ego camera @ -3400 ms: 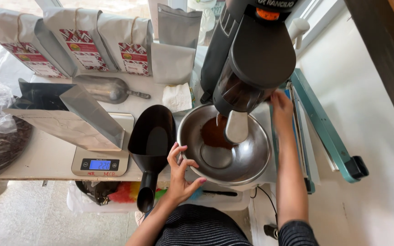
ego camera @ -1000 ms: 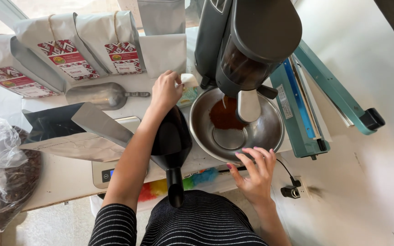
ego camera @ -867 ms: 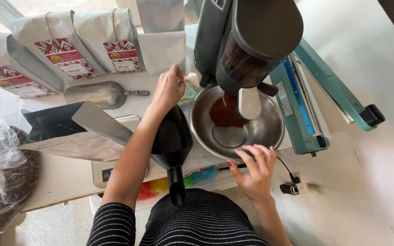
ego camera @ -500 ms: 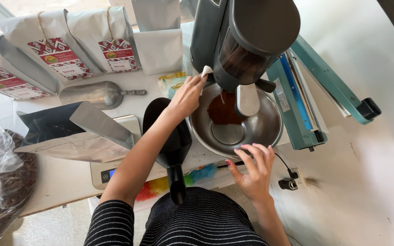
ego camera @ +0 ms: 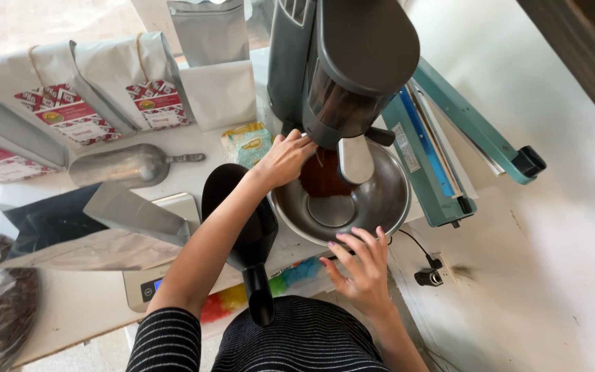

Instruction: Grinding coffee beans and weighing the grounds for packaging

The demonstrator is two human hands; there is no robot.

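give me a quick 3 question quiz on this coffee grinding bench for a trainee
1. True or false: the steel bowl holds brown grounds.
2. Which hand rests on the bowl's near rim: A left, B right?
3. Fill in: the left hand reaches up to the ____.

Key: 1 true, the grounds lie under the spout. 2 B, the right hand. 3 grinder.

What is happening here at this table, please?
A person stands at a dark grey coffee grinder. The left hand touches the grinder's base near the spout, above a round steel bowl that holds a heap of brown ground coffee. The right hand steadies the bowl's near rim. A black plastic funnel lies beside the bowl.
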